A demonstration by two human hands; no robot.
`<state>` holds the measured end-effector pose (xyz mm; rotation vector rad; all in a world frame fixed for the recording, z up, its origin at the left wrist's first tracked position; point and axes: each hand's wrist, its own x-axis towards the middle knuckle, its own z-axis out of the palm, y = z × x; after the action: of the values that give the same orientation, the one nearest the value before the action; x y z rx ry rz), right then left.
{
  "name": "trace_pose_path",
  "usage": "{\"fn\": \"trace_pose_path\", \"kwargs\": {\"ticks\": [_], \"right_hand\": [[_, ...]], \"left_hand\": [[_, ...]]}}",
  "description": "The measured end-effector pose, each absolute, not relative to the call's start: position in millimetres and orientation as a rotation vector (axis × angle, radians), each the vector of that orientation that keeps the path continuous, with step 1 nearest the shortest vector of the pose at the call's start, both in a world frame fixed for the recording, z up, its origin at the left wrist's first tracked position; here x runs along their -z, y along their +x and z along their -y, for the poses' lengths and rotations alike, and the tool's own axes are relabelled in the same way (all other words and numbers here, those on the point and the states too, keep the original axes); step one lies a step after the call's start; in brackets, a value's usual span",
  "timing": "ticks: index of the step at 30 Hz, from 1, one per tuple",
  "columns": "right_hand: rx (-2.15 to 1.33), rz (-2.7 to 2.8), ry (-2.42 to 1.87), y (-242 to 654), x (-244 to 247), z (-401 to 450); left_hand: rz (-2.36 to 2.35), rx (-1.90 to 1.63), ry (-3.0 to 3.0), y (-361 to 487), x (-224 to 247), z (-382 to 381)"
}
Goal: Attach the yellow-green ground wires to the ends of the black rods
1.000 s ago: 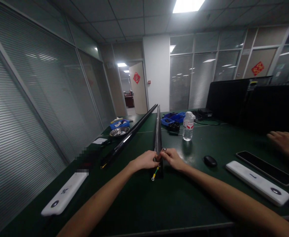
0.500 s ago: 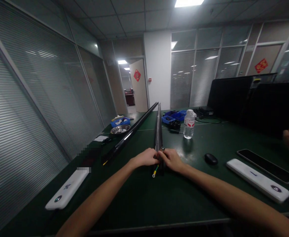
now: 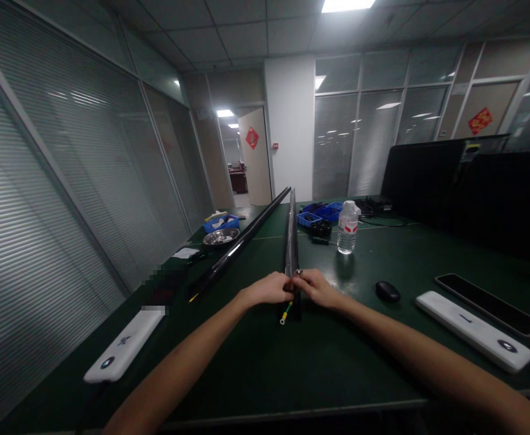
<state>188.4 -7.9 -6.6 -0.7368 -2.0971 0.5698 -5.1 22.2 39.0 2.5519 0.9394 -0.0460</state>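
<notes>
Two long, dark, narrow bars with a glossy wrapping run away from me over the table. The near end of the right-hand bar [image 3: 290,241] is between my hands. My left hand [image 3: 271,287] is closed on that end from the left, its fingertips partly hidden. From the right, my right hand [image 3: 318,289] pinches at the same end, thumb and fingers together beside a small shiny metal piece [image 3: 298,273]. Just below the hands, a yellow-green wire with a ring terminal [image 3: 283,321] sticks out towards me. The other bar [image 3: 232,254] lies apart on the left.
On the green table [image 3: 246,374] are a steel bowl [image 3: 220,237], a blue basket [image 3: 222,224], blue trays [image 3: 330,211], a water bottle [image 3: 347,228], a mouse [image 3: 387,292], a dark phone-like slab [image 3: 489,304] and two white devices, one left [image 3: 126,345], one right [image 3: 473,329]. Monitors [image 3: 428,187] stand at right.
The other person's hand at the right edge has left the view. My right thumb and fingers have shifted slightly at the bar's end; my left hand stays nearly where it was.
</notes>
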Motion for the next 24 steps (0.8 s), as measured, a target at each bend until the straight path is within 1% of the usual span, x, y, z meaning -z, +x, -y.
{"fn": "trace_pose_path", "kwargs": {"ticks": [4, 11, 16, 19, 24], "right_hand": [[-0.589, 2.088, -0.748, 189, 5, 8], [-0.282, 1.985, -1.042, 171, 18, 18], [-0.198, 1.853, -1.204, 164, 22, 19], [-0.258, 1.861, -1.158, 167, 21, 17], [-0.451, 1.996, -0.865, 184, 13, 11]], "left_hand": [[-0.945, 0.067, 2.561, -5, -41, -21], [-0.976, 0.068, 2.551, -4, -37, -23], [-0.933, 0.052, 2.554, -4, -35, -25], [-0.932, 0.057, 2.533, -5, -33, -27], [-0.899, 0.038, 2.548, -6, -33, -27]]}}
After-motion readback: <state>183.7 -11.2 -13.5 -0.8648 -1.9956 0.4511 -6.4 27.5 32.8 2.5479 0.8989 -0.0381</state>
